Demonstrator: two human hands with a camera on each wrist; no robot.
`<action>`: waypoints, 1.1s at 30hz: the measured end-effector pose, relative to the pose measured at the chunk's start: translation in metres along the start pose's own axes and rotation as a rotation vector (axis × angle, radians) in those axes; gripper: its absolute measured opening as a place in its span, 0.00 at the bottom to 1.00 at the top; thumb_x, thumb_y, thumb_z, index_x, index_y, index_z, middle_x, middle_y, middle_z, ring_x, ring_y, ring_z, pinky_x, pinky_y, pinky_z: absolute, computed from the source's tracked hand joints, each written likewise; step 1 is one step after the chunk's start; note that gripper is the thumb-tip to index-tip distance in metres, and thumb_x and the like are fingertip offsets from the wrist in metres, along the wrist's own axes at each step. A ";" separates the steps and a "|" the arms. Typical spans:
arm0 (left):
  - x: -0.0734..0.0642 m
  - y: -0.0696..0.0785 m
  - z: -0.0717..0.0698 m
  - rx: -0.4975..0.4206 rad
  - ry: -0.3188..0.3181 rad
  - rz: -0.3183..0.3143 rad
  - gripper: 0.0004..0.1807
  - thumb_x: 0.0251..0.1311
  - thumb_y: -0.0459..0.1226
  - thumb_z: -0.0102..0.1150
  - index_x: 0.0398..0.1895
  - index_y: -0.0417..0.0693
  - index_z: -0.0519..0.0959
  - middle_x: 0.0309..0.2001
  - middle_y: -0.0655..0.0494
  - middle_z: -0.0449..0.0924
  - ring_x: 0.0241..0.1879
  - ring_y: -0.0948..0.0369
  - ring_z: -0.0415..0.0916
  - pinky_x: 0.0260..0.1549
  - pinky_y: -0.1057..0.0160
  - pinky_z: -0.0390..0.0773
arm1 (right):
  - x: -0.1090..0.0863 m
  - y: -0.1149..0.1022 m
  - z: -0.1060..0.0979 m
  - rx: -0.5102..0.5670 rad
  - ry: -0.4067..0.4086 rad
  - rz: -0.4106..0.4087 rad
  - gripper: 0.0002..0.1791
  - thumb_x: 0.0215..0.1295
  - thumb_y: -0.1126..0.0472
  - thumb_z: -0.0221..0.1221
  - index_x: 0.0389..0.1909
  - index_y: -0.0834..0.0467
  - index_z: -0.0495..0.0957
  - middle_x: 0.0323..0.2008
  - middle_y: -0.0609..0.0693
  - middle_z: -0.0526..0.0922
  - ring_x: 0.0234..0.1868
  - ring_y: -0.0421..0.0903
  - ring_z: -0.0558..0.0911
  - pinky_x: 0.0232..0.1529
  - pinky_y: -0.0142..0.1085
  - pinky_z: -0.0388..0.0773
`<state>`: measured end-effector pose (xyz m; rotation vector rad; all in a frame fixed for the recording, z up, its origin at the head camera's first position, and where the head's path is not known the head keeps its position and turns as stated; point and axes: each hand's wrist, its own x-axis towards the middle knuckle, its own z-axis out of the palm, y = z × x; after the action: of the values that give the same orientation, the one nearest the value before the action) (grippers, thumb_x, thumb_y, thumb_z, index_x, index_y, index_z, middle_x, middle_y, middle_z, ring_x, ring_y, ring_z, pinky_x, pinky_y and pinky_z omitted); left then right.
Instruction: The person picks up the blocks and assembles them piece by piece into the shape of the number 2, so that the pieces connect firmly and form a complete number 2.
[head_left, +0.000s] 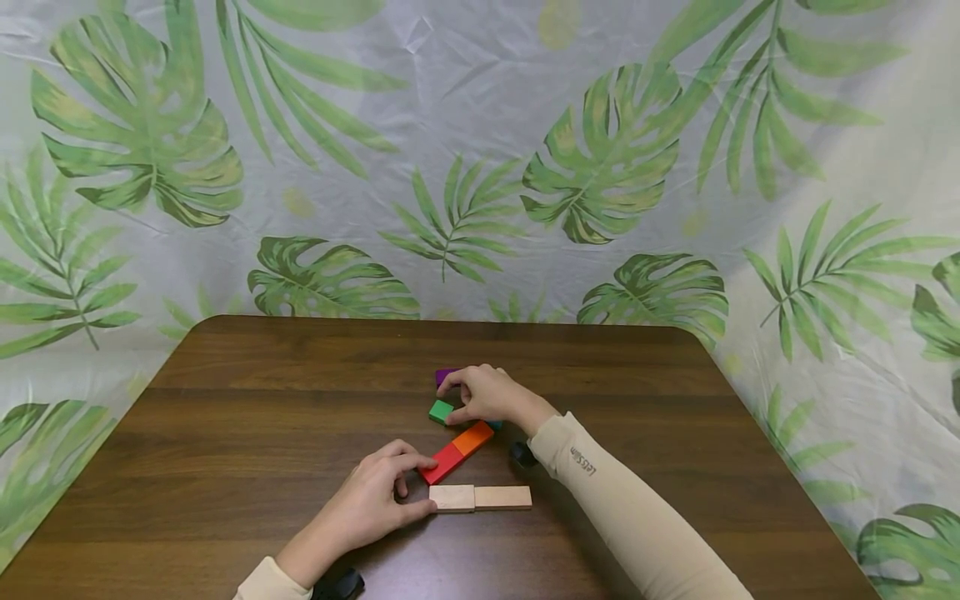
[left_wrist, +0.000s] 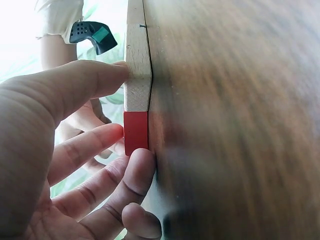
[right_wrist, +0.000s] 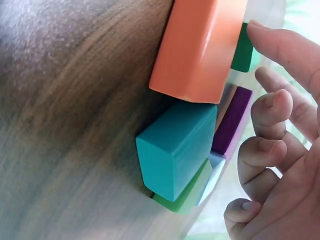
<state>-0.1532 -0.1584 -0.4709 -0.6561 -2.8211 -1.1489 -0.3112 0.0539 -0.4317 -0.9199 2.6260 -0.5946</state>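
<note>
My left hand (head_left: 375,496) rests low at two rows of blocks. Its thumb touches the end of a plain wooden block (head_left: 452,497), while the index finger lies on a red block (head_left: 442,463). An orange block (head_left: 473,436) continues the red one in a slanting line. Over the far blocks is my right hand (head_left: 491,393), its thumb tip at a small green block (head_left: 440,411). In the right wrist view its other fingers bend loosely, with nothing between them. A purple block (head_left: 445,378) is partly hidden behind this hand.
A second wooden block (head_left: 502,497) extends the plain row to the right. Past the orange block's end stand a teal block (right_wrist: 175,150), a light green block (right_wrist: 185,195) and a pale blue block (right_wrist: 214,175). A leaf-patterned cloth (head_left: 465,125) hangs behind the brown table (head_left: 247,417).
</note>
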 end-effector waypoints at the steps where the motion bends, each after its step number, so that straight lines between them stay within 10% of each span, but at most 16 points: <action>1: 0.000 0.000 0.000 -0.001 0.000 -0.001 0.24 0.54 0.42 0.83 0.54 0.50 0.89 0.47 0.60 0.81 0.27 0.74 0.70 0.30 0.70 0.71 | 0.000 0.000 0.001 0.005 -0.002 0.002 0.21 0.65 0.49 0.76 0.57 0.46 0.86 0.17 0.41 0.69 0.23 0.38 0.71 0.47 0.40 0.64; 33: -0.001 -0.001 0.001 0.015 0.022 0.025 0.23 0.53 0.42 0.83 0.54 0.51 0.89 0.47 0.61 0.82 0.27 0.75 0.70 0.32 0.70 0.71 | 0.012 -0.006 0.011 -0.032 0.036 -0.027 0.19 0.65 0.48 0.75 0.54 0.47 0.85 0.25 0.42 0.79 0.29 0.39 0.76 0.45 0.41 0.63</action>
<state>-0.1529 -0.1590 -0.4726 -0.6709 -2.7927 -1.1229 -0.3126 0.0387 -0.4401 -0.9642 2.6661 -0.5818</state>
